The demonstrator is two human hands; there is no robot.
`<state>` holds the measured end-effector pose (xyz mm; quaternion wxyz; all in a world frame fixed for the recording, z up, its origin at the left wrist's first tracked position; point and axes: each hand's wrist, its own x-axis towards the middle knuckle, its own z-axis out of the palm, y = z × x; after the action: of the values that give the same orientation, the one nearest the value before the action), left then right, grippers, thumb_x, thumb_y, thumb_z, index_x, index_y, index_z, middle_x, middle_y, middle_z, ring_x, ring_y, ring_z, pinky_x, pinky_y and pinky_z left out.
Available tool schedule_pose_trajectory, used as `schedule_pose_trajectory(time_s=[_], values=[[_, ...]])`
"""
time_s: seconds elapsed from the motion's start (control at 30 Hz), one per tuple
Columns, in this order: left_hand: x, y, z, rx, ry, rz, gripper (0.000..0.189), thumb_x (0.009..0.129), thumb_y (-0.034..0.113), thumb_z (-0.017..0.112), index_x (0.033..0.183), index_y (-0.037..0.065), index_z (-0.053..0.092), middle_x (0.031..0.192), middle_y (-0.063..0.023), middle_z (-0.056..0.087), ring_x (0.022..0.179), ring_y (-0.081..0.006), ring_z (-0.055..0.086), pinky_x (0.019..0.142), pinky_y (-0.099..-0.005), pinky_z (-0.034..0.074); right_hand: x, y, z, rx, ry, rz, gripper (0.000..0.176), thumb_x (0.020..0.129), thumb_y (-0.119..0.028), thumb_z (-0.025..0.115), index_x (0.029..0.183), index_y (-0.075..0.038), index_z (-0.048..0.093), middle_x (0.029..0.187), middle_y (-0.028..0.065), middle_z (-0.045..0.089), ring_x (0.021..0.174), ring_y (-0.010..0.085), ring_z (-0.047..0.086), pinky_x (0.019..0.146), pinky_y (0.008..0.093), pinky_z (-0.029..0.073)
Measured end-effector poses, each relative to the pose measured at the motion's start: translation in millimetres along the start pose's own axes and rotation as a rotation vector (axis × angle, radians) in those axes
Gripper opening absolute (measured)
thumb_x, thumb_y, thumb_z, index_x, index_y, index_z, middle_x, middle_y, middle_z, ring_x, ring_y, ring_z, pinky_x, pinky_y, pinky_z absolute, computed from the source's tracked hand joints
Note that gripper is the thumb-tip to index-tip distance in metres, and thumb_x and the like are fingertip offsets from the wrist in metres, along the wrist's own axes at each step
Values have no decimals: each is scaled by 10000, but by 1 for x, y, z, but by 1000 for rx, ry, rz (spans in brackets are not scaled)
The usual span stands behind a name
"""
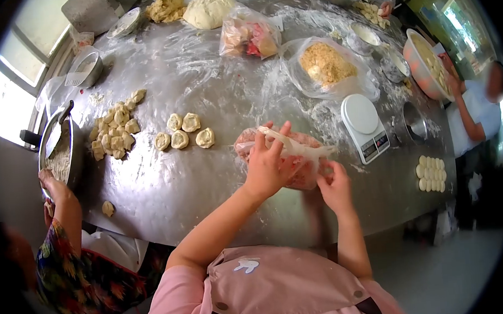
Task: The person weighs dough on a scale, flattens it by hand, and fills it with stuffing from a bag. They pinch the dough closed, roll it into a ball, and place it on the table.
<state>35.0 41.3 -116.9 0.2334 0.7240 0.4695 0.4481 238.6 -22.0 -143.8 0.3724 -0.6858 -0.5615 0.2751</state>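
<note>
In front of me on the metal table lies a clear plastic bag [302, 180] with a pinkish, minced-looking filling inside. My left hand [270, 166] is over its top, fingers bent around the loose, gathered plastic. At the bag's right side, my right hand [335, 185] pinches the plastic edge between thumb and fingers. Left of the bag sit several round dough pieces [179, 139]. A white kitchen scale [364, 128] stands to the right of my hands.
A co-worker's hand [57, 186] holds a metal bowl [74, 150] of flour at left, near a dough-piece pile [111, 131]. Beyond are a bag of yellow crumbly filling [327, 63], a bag with red packets [250, 36] and dough [209, 11]. Another person [473, 114] handles a pink basin [422, 69].
</note>
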Motion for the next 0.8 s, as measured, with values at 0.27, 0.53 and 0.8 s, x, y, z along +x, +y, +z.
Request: schedule_pose_trajectory(time_s=[0.27,0.53,0.8], values=[[5,-7,12,175,-268,-38,668,803,247,692,1416,152,443,1199,-110,582,1088,-336,589,814,-458,492,43,-19,31,-67,-140,-192,415,857,18,572,1270,-10,547,1233,218,589,1077,354,612,875,404,517],[2,-26,-13,-125,203,255,263,733,-17,692,975,85,685,1042,-114,627,931,-294,625,788,-375,536,76,-38,23,-114,106,-229,108,876,-26,587,954,-25,661,891,145,675,811,295,644,732,367,506],[2,-47,-32,-3,523,168,148,774,-51,685,862,42,610,958,-105,602,732,-216,582,605,-301,499,102,-27,22,213,239,88,171,923,-52,541,1044,-19,657,785,41,647,670,118,590,633,267,487]])
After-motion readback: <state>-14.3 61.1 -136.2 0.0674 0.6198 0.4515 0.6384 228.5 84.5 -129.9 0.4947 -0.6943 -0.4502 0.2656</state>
